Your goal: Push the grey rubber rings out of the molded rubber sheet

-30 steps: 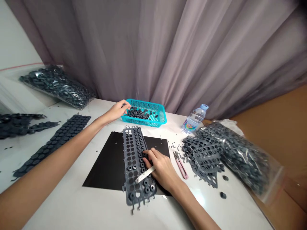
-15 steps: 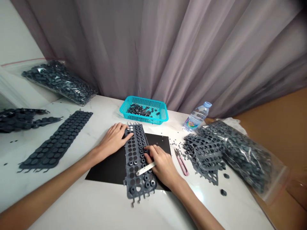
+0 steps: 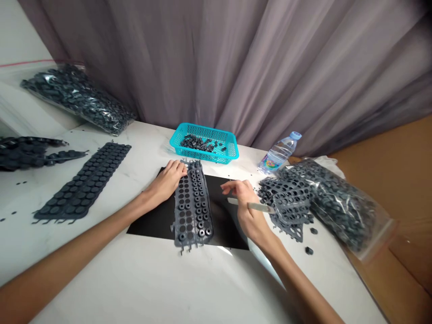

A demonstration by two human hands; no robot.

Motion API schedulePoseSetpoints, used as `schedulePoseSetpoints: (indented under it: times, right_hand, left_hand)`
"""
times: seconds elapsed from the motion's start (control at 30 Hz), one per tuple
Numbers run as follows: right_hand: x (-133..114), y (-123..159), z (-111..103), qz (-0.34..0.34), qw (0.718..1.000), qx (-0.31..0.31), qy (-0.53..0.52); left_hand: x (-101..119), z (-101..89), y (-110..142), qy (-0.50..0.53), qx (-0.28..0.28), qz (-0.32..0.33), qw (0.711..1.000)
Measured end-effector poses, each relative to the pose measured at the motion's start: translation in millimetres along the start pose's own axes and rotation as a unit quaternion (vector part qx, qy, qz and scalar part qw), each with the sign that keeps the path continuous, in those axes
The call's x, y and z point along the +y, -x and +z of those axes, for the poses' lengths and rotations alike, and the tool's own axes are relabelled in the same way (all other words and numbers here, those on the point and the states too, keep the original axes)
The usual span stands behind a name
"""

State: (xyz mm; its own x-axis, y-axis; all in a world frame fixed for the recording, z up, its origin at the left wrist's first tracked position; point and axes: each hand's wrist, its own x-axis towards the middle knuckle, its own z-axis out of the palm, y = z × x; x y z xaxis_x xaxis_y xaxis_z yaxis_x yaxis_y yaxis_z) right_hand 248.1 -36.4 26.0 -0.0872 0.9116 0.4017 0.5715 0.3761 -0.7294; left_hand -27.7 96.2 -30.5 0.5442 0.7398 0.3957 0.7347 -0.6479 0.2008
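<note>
A dark grey rubber sheet (image 3: 189,204) with rows of round holes and ring-shaped pieces lies on a black mat (image 3: 221,211). My left hand (image 3: 170,177) is at its upper left edge, fingers curled over and gripping it. Off to the right of the sheet, my right hand (image 3: 248,207) is raised over the mat. A slim pale tool (image 3: 261,207) passes through its grasp; its exact kind is unclear. The thumb and forefinger point left, with no ring visible at their tips.
Behind the mat stands a turquoise basket (image 3: 221,157) of small dark pieces. Another studded sheet (image 3: 84,184) lies left. Rightward are a water bottle (image 3: 278,154), perforated rubber scraps (image 3: 290,202) and a bag of dark parts (image 3: 340,207). A second filled bag (image 3: 81,99) leans back left.
My right hand has lifted off the rubber sheet and moved right with the pale tool. It now covers where the pink snips lay. My left hand stays at the sheet, fingers more curled.
</note>
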Motion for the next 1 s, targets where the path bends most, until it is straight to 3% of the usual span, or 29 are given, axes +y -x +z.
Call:
schedulePoseSetpoints:
  times: [0.13, 0.3, 0.47, 0.63, 0.73, 0.83, 1.0]
  right_hand:
    - [4, 24, -8, 0.089, 0.982, -0.058, -0.154]
    - [3, 35, -2, 0.175, 0.964, -0.076, -0.184]
    - [-4, 35, 14, 0.214, 0.947, -0.097, -0.221]
    - [-5, 43, 25, 0.226, 0.935, -0.109, -0.251]
    - [-6, 46, 29, 0.237, 0.927, -0.1, -0.272]
    - [-9, 47, 31, 0.249, 0.921, -0.101, -0.282]
    - [-15, 45, 32, 0.249, 0.927, -0.104, -0.262]
  left_hand:
    - [-12, -9.9, -2, -0.044, 0.009, -0.024, 0.999]
    - [-10, -21.0, -8, -0.069, 0.021, -0.04, 0.997]
    - [32, -37.8, 10, -0.104, 0.024, -0.009, 0.994]
    - [73, -61.1, 37, -0.098, 0.073, -0.02, 0.992]
    - [83, -65.4, 48, 0.038, -0.005, 0.046, 0.998]
    - [89, -59.1, 57, 0.153, -0.095, 0.1, 0.979]
    - [91, -50.6, 62, 0.179, -0.123, 0.108, 0.97]
